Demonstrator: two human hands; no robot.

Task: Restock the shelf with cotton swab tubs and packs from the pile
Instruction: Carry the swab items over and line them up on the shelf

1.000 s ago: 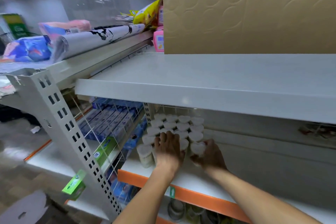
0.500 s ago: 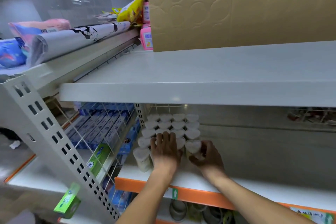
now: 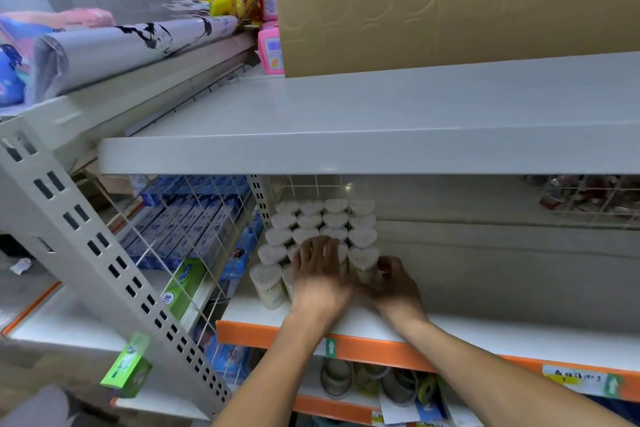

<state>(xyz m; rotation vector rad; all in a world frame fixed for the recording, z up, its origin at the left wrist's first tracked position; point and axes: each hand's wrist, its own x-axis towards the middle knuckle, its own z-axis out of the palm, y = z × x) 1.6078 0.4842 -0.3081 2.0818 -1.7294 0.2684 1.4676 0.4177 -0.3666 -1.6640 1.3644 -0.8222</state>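
Cotton swab tubs (image 3: 322,225), heart-shaped in plan and standing upright, are packed in rows on the white shelf (image 3: 485,336) against the wire divider (image 3: 214,218) at its left end. The block runs back from the fingers toward the rear of the shelf; each tub's long axis is vertical, so the coming move is judged to turn on sliding the front tubs straight back, away from the fingers, with no tipping.

The front row is where both hands meet. The left hand (image 3: 320,274) is laid flat over the middle front tubs, its fingers (image 3: 325,246) fairly straight and spread across the lids, pressing rather than gripping; nothing is seen to be enclosed by it. The right hand (image 3: 394,284) is just beside it, its fingers curled round the side of the rightmost front tub (image 3: 363,262), which is held upright and touches its neighbour. How firmly it is gripped cannot be told, as the hand is blurred.

The leftmost front tub (image 3: 267,282) stands beyond the left hand's outer edge, nearer that hand than the right, and sits a little forward of the row, so it is judged to need squaring up. To the right of the right hand's fingers the shelf is bare. The pile is not in view.
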